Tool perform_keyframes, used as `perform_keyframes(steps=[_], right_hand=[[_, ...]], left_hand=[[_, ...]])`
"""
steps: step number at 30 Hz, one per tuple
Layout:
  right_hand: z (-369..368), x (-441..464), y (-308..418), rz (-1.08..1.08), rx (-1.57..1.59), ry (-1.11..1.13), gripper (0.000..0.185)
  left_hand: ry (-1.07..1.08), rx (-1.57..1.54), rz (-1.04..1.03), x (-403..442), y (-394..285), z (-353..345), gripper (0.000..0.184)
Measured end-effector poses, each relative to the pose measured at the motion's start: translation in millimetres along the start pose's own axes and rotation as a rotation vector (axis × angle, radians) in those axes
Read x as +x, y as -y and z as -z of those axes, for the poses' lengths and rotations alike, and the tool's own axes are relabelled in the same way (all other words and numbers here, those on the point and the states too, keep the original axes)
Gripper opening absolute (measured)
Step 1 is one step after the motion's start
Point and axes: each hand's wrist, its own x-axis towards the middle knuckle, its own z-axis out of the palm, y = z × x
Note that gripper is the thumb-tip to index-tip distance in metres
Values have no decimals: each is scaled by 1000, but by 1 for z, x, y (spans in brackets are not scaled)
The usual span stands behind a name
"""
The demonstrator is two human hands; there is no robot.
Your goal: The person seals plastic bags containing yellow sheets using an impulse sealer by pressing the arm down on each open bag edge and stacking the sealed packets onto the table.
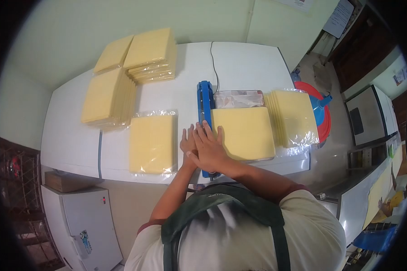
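A long blue heat sealer [205,97] stands on the white table in front of me. Over its near half lies my right hand [209,147], palm down with fingers stretched out, pressing on the arm. My left hand [188,144] is beside it at the sealer's left edge, its fingers extended and partly covered by the right hand. Neither hand grips anything that I can see. Directly right of the sealer lies a yellow pack of sheets [244,133], its left edge against the sealer. A yellow pack in clear plastic [153,144] rests flat to the left.
Stacks of yellow packs [151,49] stand at the table's back left, with another stack [105,97] nearer. More wrapped packs [296,117] lean at the right edge. A patterned box [239,99] sits behind the sealer, near a black cable [215,67]. A white freezer [90,226] stands lower left.
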Motion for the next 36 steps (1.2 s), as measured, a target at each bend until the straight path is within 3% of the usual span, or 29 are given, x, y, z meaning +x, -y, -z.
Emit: perform_keyframes(steps=[2,7,18,20,25,28,30,32,34,35,36], right_hand=[[2,-1,1,9,-24,1,77],[5,0,-1,-2,-10,27,77],[9,-1,-2,-7,41,26,66],[16,-1,0,-35,14,133,65],[13,-1,-1,-20,-9,150,64],[21,-1,-5,29,32,182,64],[24,-1,-12,57,68,224,64],[16,2,-31,225,241,141,65],[8,21,-68,222,449,-236,61],[8,42,-97,38,607,-323,53],[30,49,-120,15,449,-485,44]], left_hand=[[-7,-25,19,-7,6,0,56],[-223,-1122,645,-15,5,48,55],[-367,-1182,596,-21,-16,83,53],[-378,-1184,564,-23,-23,91,53],[-421,-1264,503,-24,-53,115,52],[-209,-1243,317,-26,-86,142,50],[112,-1337,188,-30,-109,155,49],[457,-1340,66,-31,-133,160,44],[754,-1147,33,-29,-153,149,39],[750,-1145,37,-29,-156,134,39],[909,-1070,138,-32,-157,114,39]])
